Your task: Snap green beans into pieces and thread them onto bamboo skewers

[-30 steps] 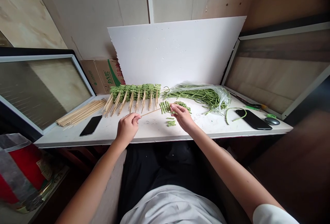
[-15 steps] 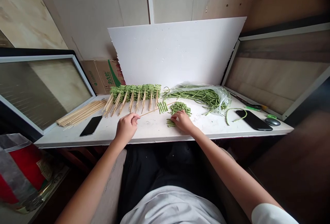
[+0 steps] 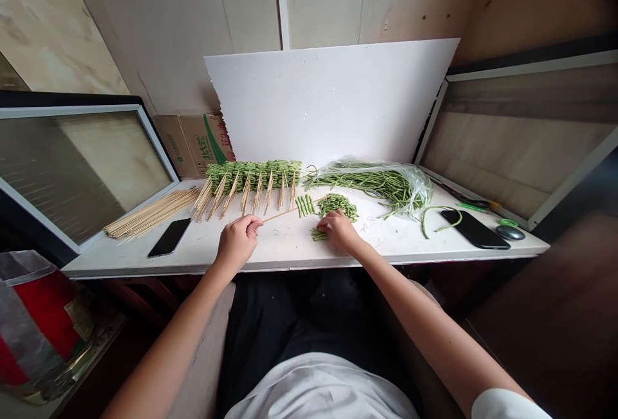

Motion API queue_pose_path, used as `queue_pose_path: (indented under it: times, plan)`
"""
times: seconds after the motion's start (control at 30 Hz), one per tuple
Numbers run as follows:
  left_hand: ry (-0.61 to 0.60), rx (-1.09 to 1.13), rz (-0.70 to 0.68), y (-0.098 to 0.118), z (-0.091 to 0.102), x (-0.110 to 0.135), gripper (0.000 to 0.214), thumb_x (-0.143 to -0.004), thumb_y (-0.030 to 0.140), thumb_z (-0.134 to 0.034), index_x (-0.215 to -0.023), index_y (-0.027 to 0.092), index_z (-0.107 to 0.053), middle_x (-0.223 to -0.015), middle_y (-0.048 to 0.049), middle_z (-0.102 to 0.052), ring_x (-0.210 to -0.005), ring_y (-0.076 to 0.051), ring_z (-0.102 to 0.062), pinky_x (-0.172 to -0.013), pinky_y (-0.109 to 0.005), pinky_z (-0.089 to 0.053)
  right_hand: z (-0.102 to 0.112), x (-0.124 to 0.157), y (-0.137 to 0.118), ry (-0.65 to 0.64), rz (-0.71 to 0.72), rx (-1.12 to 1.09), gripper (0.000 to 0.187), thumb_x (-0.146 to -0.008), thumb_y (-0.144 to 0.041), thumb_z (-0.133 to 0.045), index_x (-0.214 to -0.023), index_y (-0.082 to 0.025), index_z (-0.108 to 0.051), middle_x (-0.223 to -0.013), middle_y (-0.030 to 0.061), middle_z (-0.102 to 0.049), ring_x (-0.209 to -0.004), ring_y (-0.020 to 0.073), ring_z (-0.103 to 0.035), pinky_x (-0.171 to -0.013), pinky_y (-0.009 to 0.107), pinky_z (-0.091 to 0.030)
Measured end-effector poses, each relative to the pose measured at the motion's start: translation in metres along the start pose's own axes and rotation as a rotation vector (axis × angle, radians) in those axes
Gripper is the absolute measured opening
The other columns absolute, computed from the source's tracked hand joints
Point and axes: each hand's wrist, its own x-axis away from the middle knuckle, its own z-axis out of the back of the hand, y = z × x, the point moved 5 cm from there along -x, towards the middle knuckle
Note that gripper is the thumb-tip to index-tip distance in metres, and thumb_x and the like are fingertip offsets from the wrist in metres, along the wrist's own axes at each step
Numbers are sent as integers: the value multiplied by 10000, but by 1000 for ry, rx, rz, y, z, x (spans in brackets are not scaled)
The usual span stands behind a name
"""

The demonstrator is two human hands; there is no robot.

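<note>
My left hand point(image 3: 238, 240) pinches the near end of a thin bamboo skewer point(image 3: 280, 214) that slants up to the right, with a few short green bean pieces point(image 3: 305, 205) threaded on its far part. My right hand point(image 3: 340, 229) lies on the white table point(image 3: 290, 248), fingers curled down on a small cluster of cut bean pieces point(image 3: 319, 234). Just behind that hand is a heap of cut bean pieces point(image 3: 338, 203). A row of finished bean skewers point(image 3: 251, 181) lies fanned out at the back.
A bundle of bare skewers point(image 3: 149, 212) and a black phone point(image 3: 170, 237) lie at the left. Long green beans in a clear bag point(image 3: 381, 181) lie at the right, beside a second phone point(image 3: 476, 229) and a small dark object point(image 3: 510, 232). A white board point(image 3: 328, 100) leans behind.
My right hand left the skewer's bean end and dropped to the table onto the loose cut pieces. My left hand kept the skewer nearly still.
</note>
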Motion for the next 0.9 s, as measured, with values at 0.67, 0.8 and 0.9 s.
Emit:
queue_pose_path:
  times: [0.67,0.8,0.9]
  plan:
    - [33,11,-4,1,9,-1,246,-981,281,-527,-900,218,-751,-725,-23,-715,-678,-200,-653,-674,-292,-453,41,-10,10,185,-429,-1451,408,-773,-546,-908,-1010,-232,-800,-1158,106,-817,-1100,272,-756,-842,341,-616]
    - [32,6,-16,1,8,-2,246,-987,285,-528,-902,220,-750,-722,-24,-715,-671,-201,-653,-675,-291,-457,45,-10,2,136,-425,-1438,361,-856,-522,-833,-1081,-242,-790,-1254,98,-799,-1228,291,-729,-921,364,-620]
    - [38,-7,-20,-2,10,-2,243,-987,284,-534,-903,219,-752,-729,-29,-722,-680,-205,-661,-678,-293,-458,46,-10,-2,114,-403,-1429,334,-889,-509,-804,-1094,-246,-794,-1278,91,-792,-1257,281,-719,-927,350,-617]
